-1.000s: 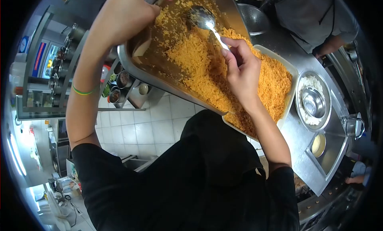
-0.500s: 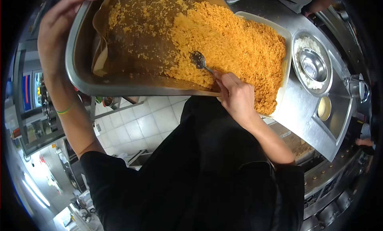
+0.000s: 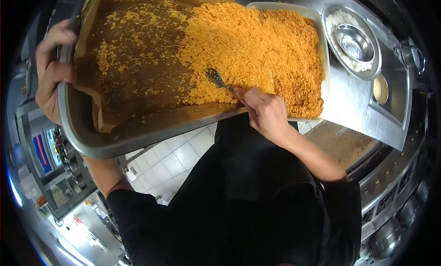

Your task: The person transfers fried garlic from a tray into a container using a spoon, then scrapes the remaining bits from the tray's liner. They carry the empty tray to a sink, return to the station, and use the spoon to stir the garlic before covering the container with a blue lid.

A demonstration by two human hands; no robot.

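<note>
My left hand (image 3: 53,71) is wrapped round the left rim of a deep metal tray (image 3: 87,144), which is held tilted and lined with brown paper (image 3: 138,82). My right hand (image 3: 268,114) grips a metal spoon (image 3: 218,78) by its handle. The spoon's bowl rests at the edge of a mass of orange, rice-like grains (image 3: 243,50). This mass runs from the tray into a pale rectangular container (image 3: 325,59) at the right. Scattered grains stick to the paper on the left. Where tray and container meet is hidden under the grains.
A round metal dish of white rice (image 3: 340,19) with a small metal bowl (image 3: 356,43) in it stands on the steel counter (image 3: 353,105). Right of it are a small round tin (image 3: 380,89) and a metal jug (image 3: 410,55). A tiled floor (image 3: 172,158) shows below the tray.
The tray's left end sits lower in view, and more of my left hand's fingers show on its rim. The spoon has shifted slightly left and down. The whole counter appears shifted by head motion.
</note>
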